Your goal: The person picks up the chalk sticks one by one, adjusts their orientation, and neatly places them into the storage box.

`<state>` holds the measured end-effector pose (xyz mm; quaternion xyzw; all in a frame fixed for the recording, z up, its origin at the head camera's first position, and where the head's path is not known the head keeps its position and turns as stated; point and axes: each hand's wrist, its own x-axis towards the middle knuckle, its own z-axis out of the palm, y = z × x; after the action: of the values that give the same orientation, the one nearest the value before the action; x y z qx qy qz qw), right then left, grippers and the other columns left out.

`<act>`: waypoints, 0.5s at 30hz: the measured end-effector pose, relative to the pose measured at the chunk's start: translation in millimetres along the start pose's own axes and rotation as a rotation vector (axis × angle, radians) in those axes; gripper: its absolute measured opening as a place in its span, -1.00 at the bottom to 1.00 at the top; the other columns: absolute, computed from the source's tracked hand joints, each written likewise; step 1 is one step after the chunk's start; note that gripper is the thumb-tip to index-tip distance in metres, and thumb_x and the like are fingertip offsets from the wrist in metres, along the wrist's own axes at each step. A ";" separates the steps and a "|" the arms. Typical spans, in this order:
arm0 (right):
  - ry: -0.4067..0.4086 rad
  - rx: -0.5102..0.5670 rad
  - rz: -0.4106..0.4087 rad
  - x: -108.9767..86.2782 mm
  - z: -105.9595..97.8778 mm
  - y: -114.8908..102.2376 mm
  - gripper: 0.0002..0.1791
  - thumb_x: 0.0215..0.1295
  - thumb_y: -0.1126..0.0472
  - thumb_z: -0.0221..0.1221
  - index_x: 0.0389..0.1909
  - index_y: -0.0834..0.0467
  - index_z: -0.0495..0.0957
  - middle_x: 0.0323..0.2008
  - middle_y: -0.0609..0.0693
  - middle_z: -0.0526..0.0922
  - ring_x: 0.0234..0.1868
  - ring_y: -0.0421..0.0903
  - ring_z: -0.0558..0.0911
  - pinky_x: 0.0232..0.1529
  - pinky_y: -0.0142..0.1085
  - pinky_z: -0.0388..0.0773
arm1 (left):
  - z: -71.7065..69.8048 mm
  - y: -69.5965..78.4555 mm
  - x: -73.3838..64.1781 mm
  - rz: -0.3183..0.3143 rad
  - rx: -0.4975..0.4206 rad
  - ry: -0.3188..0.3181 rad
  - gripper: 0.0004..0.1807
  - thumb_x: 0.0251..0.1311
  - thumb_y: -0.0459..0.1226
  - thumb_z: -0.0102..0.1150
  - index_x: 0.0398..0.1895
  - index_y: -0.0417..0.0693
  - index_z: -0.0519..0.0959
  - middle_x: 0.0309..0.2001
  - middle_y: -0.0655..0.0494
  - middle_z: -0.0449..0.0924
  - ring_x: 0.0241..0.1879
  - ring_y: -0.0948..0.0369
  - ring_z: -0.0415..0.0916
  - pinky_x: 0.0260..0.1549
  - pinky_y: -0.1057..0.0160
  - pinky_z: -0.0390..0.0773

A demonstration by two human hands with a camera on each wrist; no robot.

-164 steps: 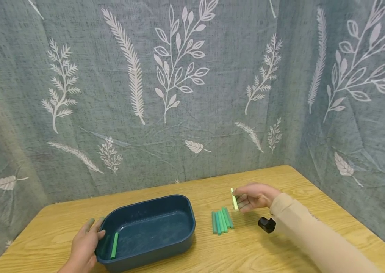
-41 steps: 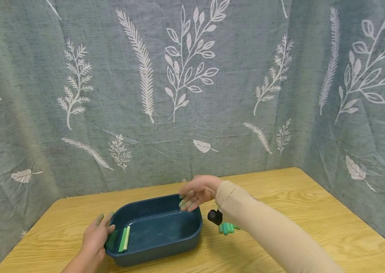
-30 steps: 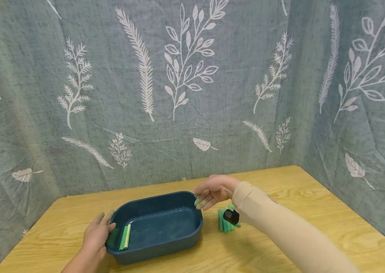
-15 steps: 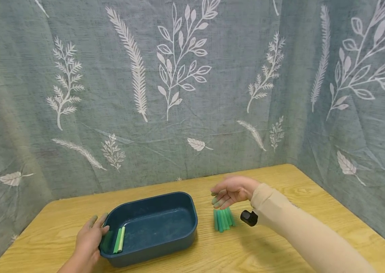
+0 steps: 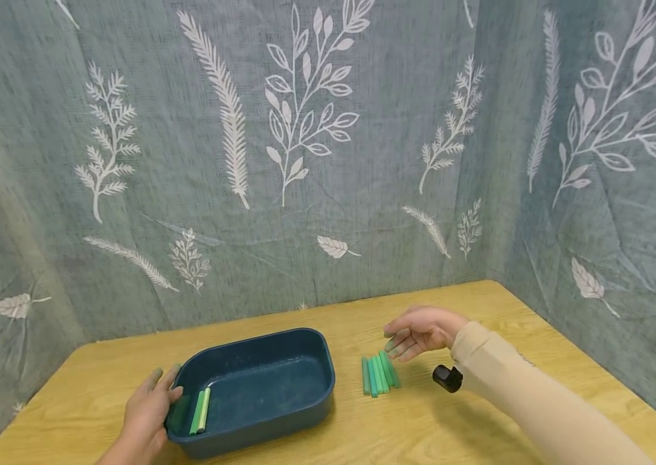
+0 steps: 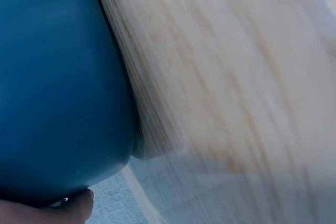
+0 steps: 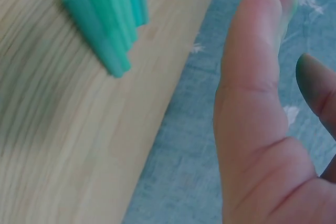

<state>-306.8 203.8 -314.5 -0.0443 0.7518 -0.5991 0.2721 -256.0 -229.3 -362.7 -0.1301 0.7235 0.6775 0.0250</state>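
In the head view my left hand (image 5: 146, 408) holds the left end of a dark blue rectangular pan (image 5: 252, 434), thumb at the rim and fingers along the outside. Two chalk sticks, one green (image 5: 196, 413) and one pale yellow-green (image 5: 204, 411), lie side by side at the pan's left end. My right hand (image 5: 423, 330) hovers over the table with relaxed fingers and nothing in them. Just left of it, several green and teal chalk sticks (image 5: 378, 376) lie in a row; the right wrist view shows their ends. Green dust marks the fingertips of both hands.
A black cylindrical device (image 5: 447, 378) is attached under the right wrist, by the beige sleeve (image 5: 514, 381). The wooden table (image 5: 328, 445) ends at a grey-green curtain (image 5: 258, 271) with white leaf prints, behind and at the sides.
The pale yellow-green chalk stick, earlier in my right hand, now lies in the pan beside the green one. The right hand has moved back rightward from the pan; the left stays at its end.
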 end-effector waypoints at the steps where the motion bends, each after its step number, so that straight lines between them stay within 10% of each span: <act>1: 0.005 -0.001 0.002 -0.1 -1.5 1.3 -0.53 0.47 0.29 -0.03 0.21 0.59 0.24 -0.41 0.09 0.64 -0.44 -0.14 0.68 -0.26 -0.28 0.70 | 0.0 0.3 0.0 0.000 0.006 0.003 -0.32 0.51 -0.42 -0.35 0.49 -0.19 -0.44 0.44 -0.28 -0.71 0.42 -0.34 -0.44 0.36 -0.28 -0.04; 15: 0.119 -0.011 0.094 18.0 -10.1 32.4 -0.58 0.42 0.30 0.07 0.19 0.47 0.37 -0.36 0.15 0.62 -0.47 -0.11 0.64 -0.27 -0.25 0.70 | -3.0 -0.7 -3.4 0.006 -0.028 -0.003 -0.31 0.50 -0.44 -0.34 0.49 -0.20 -0.43 0.44 -0.21 -0.74 0.43 -0.30 -0.48 0.37 -0.25 -0.05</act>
<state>-318.3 214.7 -349.5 0.0252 0.7712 -0.5830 0.2543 -252.1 -231.8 -362.5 -0.1272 0.7144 0.6877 0.0222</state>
